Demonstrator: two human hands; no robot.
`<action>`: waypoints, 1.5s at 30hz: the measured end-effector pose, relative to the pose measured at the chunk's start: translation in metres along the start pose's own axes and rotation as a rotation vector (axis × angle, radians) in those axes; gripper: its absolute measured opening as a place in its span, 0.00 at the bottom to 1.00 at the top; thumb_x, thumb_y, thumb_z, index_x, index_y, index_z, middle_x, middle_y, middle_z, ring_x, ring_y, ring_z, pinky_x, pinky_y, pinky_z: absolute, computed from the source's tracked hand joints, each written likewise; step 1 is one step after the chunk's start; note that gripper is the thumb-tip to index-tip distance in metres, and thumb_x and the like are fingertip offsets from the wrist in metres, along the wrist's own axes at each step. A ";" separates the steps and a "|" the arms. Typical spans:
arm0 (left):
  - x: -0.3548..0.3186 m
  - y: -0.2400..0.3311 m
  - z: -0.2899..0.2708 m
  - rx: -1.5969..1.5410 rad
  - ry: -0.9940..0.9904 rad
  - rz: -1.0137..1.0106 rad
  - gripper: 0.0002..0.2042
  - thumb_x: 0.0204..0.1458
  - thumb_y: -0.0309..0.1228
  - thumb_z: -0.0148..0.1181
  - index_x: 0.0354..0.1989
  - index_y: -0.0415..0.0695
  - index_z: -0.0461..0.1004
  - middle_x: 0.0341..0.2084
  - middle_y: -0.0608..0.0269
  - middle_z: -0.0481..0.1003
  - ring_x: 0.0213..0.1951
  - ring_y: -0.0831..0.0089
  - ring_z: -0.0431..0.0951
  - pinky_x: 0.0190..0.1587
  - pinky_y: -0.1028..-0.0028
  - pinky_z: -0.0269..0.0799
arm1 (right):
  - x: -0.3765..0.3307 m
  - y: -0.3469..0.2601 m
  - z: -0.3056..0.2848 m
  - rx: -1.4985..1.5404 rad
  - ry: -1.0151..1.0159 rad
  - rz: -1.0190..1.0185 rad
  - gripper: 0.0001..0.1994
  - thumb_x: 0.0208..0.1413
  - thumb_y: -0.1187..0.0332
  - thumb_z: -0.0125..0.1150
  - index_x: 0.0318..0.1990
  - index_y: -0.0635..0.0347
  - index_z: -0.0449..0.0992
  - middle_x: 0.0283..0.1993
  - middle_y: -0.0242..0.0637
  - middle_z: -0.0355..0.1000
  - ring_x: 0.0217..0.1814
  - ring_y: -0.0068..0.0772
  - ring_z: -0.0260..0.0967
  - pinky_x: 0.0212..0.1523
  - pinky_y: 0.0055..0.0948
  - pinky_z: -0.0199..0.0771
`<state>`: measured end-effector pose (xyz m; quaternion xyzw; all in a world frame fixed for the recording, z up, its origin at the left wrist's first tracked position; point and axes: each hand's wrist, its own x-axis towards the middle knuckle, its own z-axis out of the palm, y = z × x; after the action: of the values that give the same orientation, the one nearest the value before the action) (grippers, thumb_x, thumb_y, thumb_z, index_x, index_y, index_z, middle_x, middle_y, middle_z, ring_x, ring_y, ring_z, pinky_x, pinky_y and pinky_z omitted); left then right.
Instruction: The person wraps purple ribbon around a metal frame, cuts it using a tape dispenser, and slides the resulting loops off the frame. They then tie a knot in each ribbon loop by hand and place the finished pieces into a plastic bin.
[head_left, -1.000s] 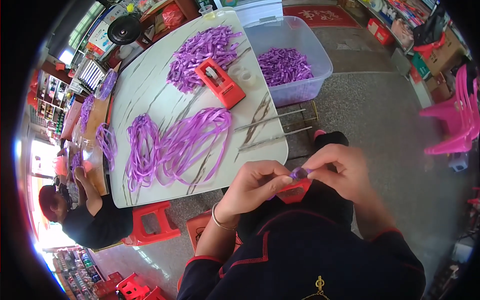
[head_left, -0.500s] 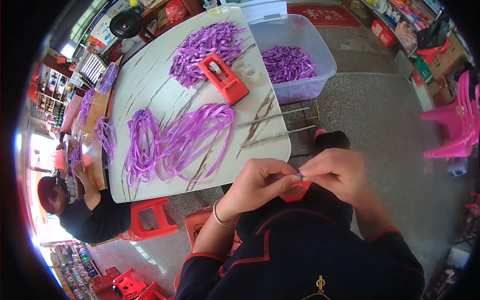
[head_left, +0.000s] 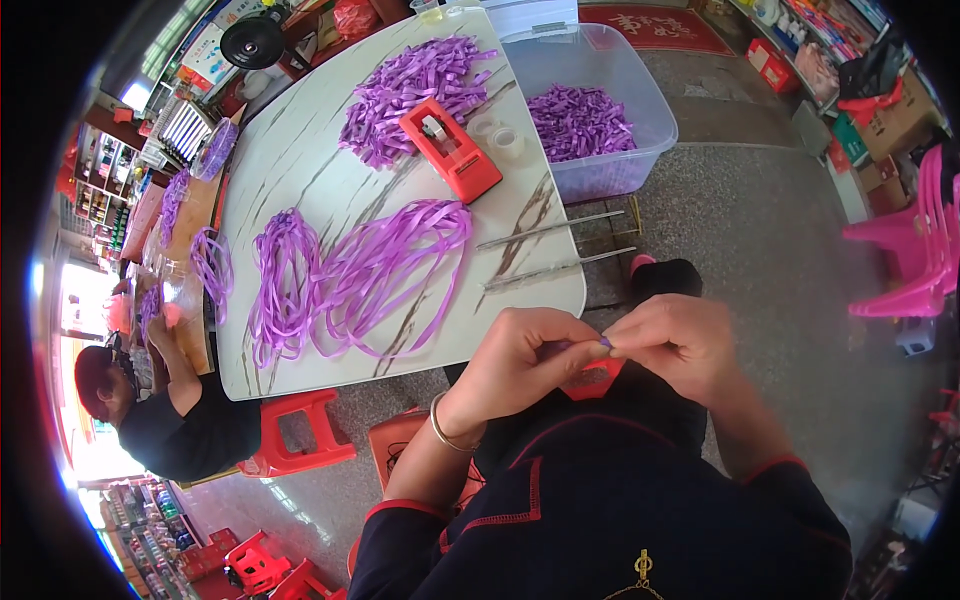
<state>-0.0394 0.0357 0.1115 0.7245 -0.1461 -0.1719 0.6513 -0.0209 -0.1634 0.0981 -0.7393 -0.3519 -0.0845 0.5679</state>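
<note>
Both my hands meet over my lap, just off the table's near right corner. Between the thumb and fingers of my left hand (head_left: 530,362) a small piece of purple ribbon (head_left: 606,342) is pinched; most of it is hidden by the fingers. My right hand (head_left: 675,340) closes thumb and fingertips on the other end of that ribbon. Two thin metal rods (head_left: 550,231) jut over the table edge beyond my hands. Long loops of purple ribbon (head_left: 400,270) lie on the marble-patterned table (head_left: 330,190), left of the rods.
A red tape dispenser (head_left: 450,150) sits beside a heap of short purple ribbon pieces (head_left: 415,85). Clear tape rolls (head_left: 506,142) lie close by. More pieces fill a clear plastic bin (head_left: 600,180) at the table's right. Another person (head_left: 175,420) works at the left. Pink stools (head_left: 915,240) stand far right.
The view has shifted very slightly. My fingers stay pinched on the ribbon, with only a small movement at the fingertips.
</note>
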 end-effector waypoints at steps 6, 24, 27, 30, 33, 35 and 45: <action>0.003 -0.006 0.002 -0.030 0.004 0.011 0.03 0.50 0.22 0.57 0.28 0.35 0.75 0.22 0.68 0.72 0.24 0.88 0.67 0.25 0.85 0.61 | -0.001 0.004 0.001 -0.010 0.013 -0.021 0.06 0.39 0.79 0.66 0.27 0.59 0.77 0.29 0.36 0.75 0.30 0.31 0.74 0.29 0.23 0.71; 0.045 -0.020 -0.003 -0.130 -0.376 -0.053 0.09 0.56 0.30 0.50 0.31 0.36 0.71 0.24 0.68 0.72 0.28 0.86 0.68 0.32 0.84 0.65 | -0.010 0.014 -0.045 0.535 -0.360 0.796 0.13 0.60 0.63 0.46 0.34 0.65 0.71 0.26 0.34 0.73 0.28 0.20 0.70 0.27 0.17 0.67; 0.057 -0.020 -0.005 -0.077 -0.424 -0.124 0.09 0.56 0.30 0.51 0.30 0.36 0.71 0.24 0.68 0.72 0.28 0.85 0.68 0.33 0.84 0.65 | -0.011 0.014 -0.044 0.496 -0.372 0.800 0.14 0.60 0.61 0.45 0.33 0.63 0.71 0.25 0.33 0.72 0.27 0.20 0.70 0.26 0.16 0.66; 0.067 -0.021 -0.006 -0.052 -0.430 -0.129 0.09 0.55 0.30 0.52 0.28 0.36 0.70 0.24 0.68 0.71 0.29 0.85 0.68 0.35 0.83 0.65 | -0.013 0.017 -0.046 0.486 -0.376 0.796 0.14 0.59 0.61 0.46 0.31 0.63 0.72 0.23 0.32 0.71 0.25 0.19 0.70 0.25 0.16 0.65; 0.078 -0.030 -0.008 -0.131 -0.415 -0.089 0.09 0.54 0.30 0.54 0.30 0.36 0.71 0.25 0.67 0.72 0.30 0.84 0.68 0.36 0.81 0.65 | -0.016 0.027 -0.058 0.479 -0.399 0.813 0.13 0.57 0.63 0.49 0.28 0.62 0.73 0.21 0.31 0.70 0.23 0.18 0.69 0.24 0.15 0.65; 0.086 -0.039 -0.012 0.172 -0.128 0.098 0.08 0.54 0.29 0.54 0.33 0.36 0.72 0.28 0.67 0.72 0.33 0.83 0.69 0.38 0.80 0.66 | -0.024 0.050 -0.067 0.416 -0.312 0.859 0.13 0.56 0.63 0.49 0.26 0.62 0.73 0.20 0.31 0.70 0.21 0.17 0.67 0.23 0.15 0.64; 0.133 -0.106 -0.048 0.381 0.274 0.207 0.08 0.51 0.29 0.57 0.36 0.37 0.73 0.26 0.67 0.72 0.30 0.82 0.70 0.33 0.81 0.65 | -0.006 0.142 -0.020 0.257 0.215 0.622 0.11 0.57 0.65 0.49 0.31 0.61 0.75 0.27 0.29 0.70 0.29 0.17 0.65 0.31 0.17 0.64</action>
<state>0.0999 0.0317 0.0023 0.8320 -0.1594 0.0262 0.5308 0.0681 -0.1987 -0.0093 -0.7205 -0.0560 0.0603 0.6885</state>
